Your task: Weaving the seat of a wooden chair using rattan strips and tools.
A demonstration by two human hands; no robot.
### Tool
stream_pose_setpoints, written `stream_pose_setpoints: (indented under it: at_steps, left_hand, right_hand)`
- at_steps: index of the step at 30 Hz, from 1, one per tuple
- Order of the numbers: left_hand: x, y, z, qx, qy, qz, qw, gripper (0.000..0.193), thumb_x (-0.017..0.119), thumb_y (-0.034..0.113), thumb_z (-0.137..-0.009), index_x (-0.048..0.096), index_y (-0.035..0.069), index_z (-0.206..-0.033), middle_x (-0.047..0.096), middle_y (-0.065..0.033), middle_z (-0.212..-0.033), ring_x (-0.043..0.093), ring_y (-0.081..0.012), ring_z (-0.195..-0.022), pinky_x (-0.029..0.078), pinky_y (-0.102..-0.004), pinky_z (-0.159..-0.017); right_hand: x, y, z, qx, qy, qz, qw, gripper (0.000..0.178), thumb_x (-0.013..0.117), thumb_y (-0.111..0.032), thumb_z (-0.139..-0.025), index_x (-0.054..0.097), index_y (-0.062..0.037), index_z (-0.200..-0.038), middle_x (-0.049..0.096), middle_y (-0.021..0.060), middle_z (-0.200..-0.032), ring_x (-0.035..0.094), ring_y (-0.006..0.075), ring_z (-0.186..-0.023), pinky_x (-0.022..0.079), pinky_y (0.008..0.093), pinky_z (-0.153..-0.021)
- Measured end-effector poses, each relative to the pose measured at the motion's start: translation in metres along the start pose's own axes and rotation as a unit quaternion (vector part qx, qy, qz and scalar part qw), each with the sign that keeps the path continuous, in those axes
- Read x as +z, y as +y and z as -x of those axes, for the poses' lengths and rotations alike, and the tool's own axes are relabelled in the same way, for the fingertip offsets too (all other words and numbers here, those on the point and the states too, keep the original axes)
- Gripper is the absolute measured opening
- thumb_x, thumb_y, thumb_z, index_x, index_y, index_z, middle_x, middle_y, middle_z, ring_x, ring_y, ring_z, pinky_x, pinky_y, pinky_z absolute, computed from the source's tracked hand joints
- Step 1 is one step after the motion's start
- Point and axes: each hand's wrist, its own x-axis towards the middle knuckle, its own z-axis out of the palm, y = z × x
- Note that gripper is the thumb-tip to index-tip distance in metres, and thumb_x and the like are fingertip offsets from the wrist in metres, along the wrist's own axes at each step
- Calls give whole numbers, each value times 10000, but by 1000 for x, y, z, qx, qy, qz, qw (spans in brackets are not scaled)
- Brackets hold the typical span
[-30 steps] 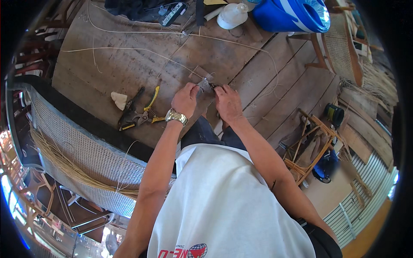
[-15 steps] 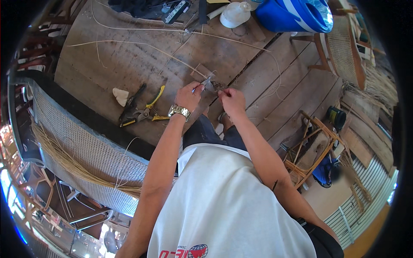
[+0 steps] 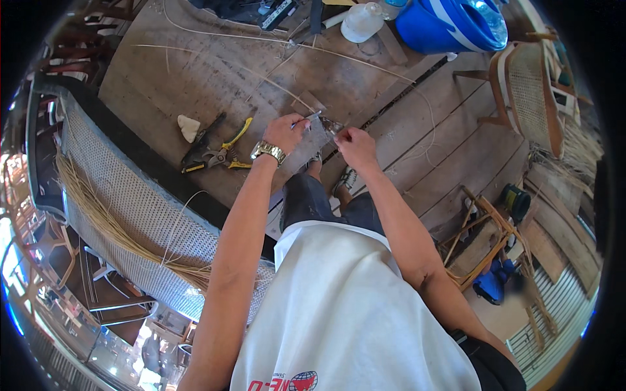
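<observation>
My left hand point(image 3: 287, 135), with a metal watch on the wrist, is closed round a small grey metal blade point(image 3: 314, 116). A long pale cane strip point(image 3: 254, 77) runs from the upper left of the worktop to this blade. Just to the right, my right hand point(image 3: 357, 148) is closed in a pinch; what its fingertips hold is too small to make out. Thin curled shavings point(image 3: 331, 125) show between the two hands. Yellow-handled pruning shears point(image 3: 225, 151) lie left of my left hand, beside a dark tool point(image 3: 203, 142) and a whitish lump point(image 3: 189, 128).
A second cane strip point(image 3: 352, 60) curves across the wooden worktop point(image 3: 156, 85). A white bottle point(image 3: 362, 25) and a blue bucket point(image 3: 433, 29) stand at the back. A woven cane panel point(image 3: 130, 189) with a cane bundle point(image 3: 107, 218) fills the left; a cane chair point(image 3: 531, 85) stands right.
The cane strip has shifted to the right, its far end now farther in from the left. My hands stay close together, the right a little lower. The whole view has shifted slightly.
</observation>
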Motion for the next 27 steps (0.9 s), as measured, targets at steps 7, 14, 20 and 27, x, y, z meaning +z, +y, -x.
stream_pose_setpoints:
  at_steps: [7,14,20,27]
  left_hand:
    - [0,3,1,-36,-48,54,997,273,616,358,-910,706,120,-1009,702,-70,-728,681,-192,-679,504,-340,-684]
    - [2,-5,1,-13,-44,52,998,281,634,362,-911,706,108,-1005,667,-18,-672,613,-111,-620,465,-295,-596]
    - [-1,9,2,-67,-61,43,995,292,629,382,-902,713,130,-1023,710,-54,-735,669,-177,-688,503,-326,-702]
    - [3,1,4,-82,-34,64,994,309,640,405,-890,718,148,-1042,712,-49,-731,674,-151,-705,509,-316,-700]
  right_hand:
    - [4,22,4,-47,-29,-92,994,236,665,-250,-879,647,-17,-908,684,90,-776,649,184,-706,502,334,-664]
    - [-8,-6,7,250,-214,-403,854,323,703,-363,-887,636,-48,-867,660,28,-781,601,127,-665,441,242,-586]
    - [16,16,-7,127,-155,-410,890,329,641,-396,-894,652,-76,-817,654,34,-707,588,158,-557,400,294,-490]
    - [1,43,28,-101,67,35,992,302,549,-264,-833,617,11,-726,604,252,-738,600,440,-710,466,507,-636]
